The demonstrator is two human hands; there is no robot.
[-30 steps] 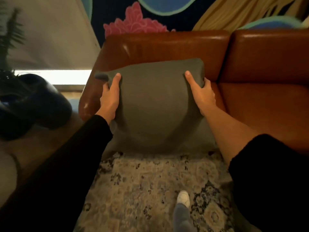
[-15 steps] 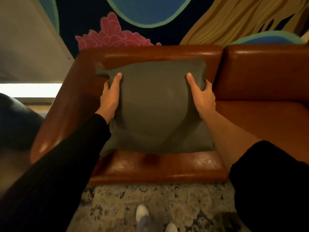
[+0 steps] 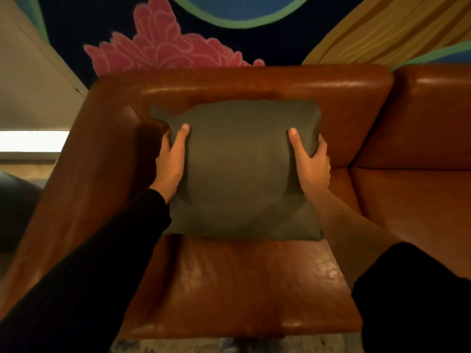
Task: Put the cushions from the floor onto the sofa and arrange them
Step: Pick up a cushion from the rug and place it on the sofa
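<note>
A grey-green cushion [image 3: 242, 171] stands upright on the seat of a brown leather sofa [image 3: 244, 284], at the sofa's left end, its top edge against the backrest and its lower edge on the seat cushion. Much lies out of sight: the fingers of both hands wrap behind the cushion's sides and are hidden by the fabric, so only the thumbs and the backs of the hands show. The cushion's rear face and whether it presses fully against the backrest cannot be made out. The sofa's right section is cut off by the frame edge. At the bottom edge a strip of patterned rug [image 3: 158, 346] is barely visible and blurred. A dark rounded shape at far left is too dim to identify.

The left hand [image 3: 171, 161] clasps the cushion's left side, thumb pointing up across the front; its arm, in a black sleeve [image 3: 89, 271], reaches in from the lower left. The right hand [image 3: 311, 164] clasps the right side in mirror fashion, thumb raised, forearm bare with the sleeve pushed up toward the elbow. A painted mural [image 3: 163, 44] with a pink flower fills the wall behind.
</note>
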